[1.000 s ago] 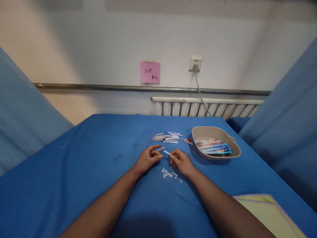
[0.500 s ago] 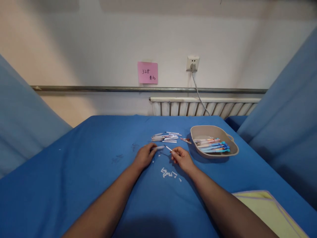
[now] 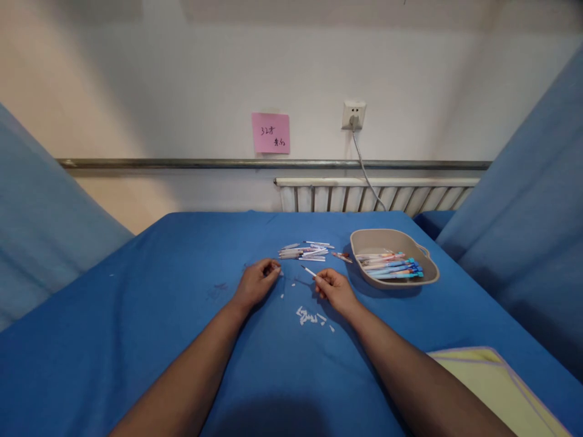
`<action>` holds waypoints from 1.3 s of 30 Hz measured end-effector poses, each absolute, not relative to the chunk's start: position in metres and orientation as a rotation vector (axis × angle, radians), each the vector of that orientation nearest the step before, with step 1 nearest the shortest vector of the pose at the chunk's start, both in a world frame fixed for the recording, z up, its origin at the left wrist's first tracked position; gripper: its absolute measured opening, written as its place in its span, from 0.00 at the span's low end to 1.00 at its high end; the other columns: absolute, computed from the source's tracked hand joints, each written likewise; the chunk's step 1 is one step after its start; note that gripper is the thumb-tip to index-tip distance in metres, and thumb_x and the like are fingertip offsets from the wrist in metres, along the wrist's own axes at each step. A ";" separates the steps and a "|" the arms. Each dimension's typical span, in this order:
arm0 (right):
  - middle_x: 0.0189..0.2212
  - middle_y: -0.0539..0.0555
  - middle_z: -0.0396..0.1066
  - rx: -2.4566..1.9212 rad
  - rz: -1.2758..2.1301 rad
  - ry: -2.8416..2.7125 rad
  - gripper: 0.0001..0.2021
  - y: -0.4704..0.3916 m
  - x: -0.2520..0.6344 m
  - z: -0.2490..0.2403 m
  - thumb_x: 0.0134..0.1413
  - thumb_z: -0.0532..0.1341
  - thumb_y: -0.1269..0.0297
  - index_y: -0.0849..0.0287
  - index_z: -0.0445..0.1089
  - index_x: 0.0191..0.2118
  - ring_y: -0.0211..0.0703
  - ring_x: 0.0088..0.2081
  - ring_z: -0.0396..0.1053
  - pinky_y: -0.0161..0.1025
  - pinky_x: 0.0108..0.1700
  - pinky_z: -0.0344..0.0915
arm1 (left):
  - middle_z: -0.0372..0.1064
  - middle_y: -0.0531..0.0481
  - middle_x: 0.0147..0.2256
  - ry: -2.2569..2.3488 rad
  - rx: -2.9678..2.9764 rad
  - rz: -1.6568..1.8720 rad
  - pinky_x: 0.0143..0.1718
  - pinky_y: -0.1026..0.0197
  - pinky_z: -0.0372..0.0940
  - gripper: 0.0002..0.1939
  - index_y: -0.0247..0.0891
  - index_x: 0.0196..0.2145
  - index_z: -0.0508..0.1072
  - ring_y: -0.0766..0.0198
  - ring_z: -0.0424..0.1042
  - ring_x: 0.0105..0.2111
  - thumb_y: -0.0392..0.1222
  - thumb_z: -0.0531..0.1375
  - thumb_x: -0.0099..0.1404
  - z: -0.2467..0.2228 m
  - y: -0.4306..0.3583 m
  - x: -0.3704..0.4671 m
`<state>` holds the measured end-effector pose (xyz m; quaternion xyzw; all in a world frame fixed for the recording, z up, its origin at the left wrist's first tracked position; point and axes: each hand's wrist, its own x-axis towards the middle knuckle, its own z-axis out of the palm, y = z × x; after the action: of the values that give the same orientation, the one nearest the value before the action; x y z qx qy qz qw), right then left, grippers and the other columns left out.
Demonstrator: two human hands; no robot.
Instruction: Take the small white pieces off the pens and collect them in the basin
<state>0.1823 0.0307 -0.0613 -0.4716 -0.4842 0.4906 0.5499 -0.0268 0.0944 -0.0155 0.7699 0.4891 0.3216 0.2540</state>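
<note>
Pinching thin white dark-tipped stick (image 3: 308, 271) in right hand (image 3: 336, 289), frame centre, fingers closed on its lower end. Left hand (image 3: 259, 281) left of it, fingers curled in; can't tell what they grip. Small white scraps (image 3: 306, 316) below, on blue cloth-covered tabletop (image 3: 182, 261). Pale slender sticks (image 3: 303, 252) piled above; beige plastic basket (image 3: 430, 267) right, holding multicoloured pens (image 3: 392, 268).

From the person's head, the blue table (image 3: 159, 291) is looked at from above its near side. The view is pointed forward and a bit down. The left hand (image 3: 258, 281) and right hand (image 3: 336, 290) are seen near the middle, with the wall (image 3: 191, 85) shown farther off.
</note>
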 end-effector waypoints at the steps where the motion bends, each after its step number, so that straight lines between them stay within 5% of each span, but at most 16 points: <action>1: 0.18 0.46 0.65 -1.117 1.160 -1.147 0.15 0.031 0.182 -0.062 0.46 0.59 0.52 0.61 0.65 0.30 0.30 0.17 0.58 0.29 0.20 0.53 | 0.66 0.54 0.24 1.297 2.091 0.833 0.29 0.65 0.58 0.12 0.37 0.31 0.73 0.65 0.64 0.26 0.48 0.56 0.57 -0.016 0.095 -0.028; 11: 0.19 0.47 0.65 -1.201 1.062 -1.297 0.13 0.032 0.185 -0.067 0.49 0.58 0.53 0.60 0.67 0.30 0.33 0.19 0.60 0.31 0.23 0.56 | 0.66 0.53 0.25 0.984 1.153 1.033 0.23 0.68 0.57 0.16 0.34 0.31 0.67 0.71 0.63 0.21 0.49 0.63 0.53 -0.018 0.085 -0.019; 39: 0.23 0.49 0.69 -1.269 0.865 -1.508 0.08 0.028 0.185 -0.065 0.49 0.58 0.60 0.58 0.71 0.31 0.37 0.25 0.65 0.33 0.28 0.61 | 0.64 0.55 0.20 1.040 1.460 0.839 0.23 0.68 0.55 0.14 0.34 0.28 0.69 0.71 0.61 0.20 0.49 0.64 0.51 -0.011 0.071 -0.010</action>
<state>0.1854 0.0283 -0.0650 -0.5190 -0.6165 0.3538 0.4747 -0.0103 0.0713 -0.0112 0.6165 0.4393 0.3544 0.5489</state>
